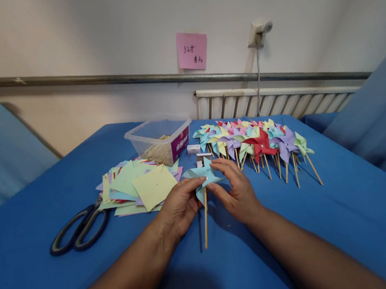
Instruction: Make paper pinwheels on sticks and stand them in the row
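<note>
A light blue paper pinwheel on a thin wooden stick is held between both hands above the blue cloth. My left hand is closed on it, the thumb pressing near the pin at its centre. From the other side, my right hand pinches the paper blades with thumb and fingertips. The stick slants down toward me below the hands. Just behind the pinwheel is a small open box, partly hidden by the paper.
Coloured paper squares are piled at left, with dark-handled scissors beside them. Behind stands a clear plastic tub of wooden sticks. Finished pinwheels crowd the back right. A small white box lies near the tub.
</note>
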{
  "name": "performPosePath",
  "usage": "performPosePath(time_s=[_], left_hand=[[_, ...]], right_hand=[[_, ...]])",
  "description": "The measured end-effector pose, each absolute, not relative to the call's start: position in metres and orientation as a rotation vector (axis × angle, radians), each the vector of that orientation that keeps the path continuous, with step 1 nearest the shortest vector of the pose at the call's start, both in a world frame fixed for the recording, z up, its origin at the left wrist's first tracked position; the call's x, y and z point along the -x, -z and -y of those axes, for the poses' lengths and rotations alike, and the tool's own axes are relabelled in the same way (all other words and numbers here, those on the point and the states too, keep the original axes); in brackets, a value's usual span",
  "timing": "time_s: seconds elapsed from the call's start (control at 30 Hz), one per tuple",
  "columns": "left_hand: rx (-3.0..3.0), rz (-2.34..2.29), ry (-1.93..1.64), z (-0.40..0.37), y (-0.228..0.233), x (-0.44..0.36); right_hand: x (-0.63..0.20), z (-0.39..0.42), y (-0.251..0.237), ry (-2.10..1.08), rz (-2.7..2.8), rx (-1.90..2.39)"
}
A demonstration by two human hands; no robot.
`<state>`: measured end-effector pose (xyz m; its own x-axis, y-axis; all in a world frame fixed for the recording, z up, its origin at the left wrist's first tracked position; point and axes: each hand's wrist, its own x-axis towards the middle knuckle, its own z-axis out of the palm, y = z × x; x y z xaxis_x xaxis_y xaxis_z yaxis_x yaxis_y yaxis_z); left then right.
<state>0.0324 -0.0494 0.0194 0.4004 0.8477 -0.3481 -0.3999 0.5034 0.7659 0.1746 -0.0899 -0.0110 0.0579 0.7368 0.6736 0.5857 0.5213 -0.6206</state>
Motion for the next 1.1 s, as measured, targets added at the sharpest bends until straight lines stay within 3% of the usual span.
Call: performPosePath(time_s=[0.73,0.9,1.1], left_hand=[[-0.702,-0.750,-0.809,0.050,-0.018,-0.033],[-0.702,-0.779,-0.792,0.050,-0.018,-0.033],[-0.704,-0.771,-0.845,0.050,-0.018,-0.033]], right_hand=[[-0.175,0.084,0.016,-0.291,1.532,1.181],[-0.174,0.083,0.017,-0.467,1.396,1.201],[-0.167,0.079,0.017,-0.903,0.874,1.110]])
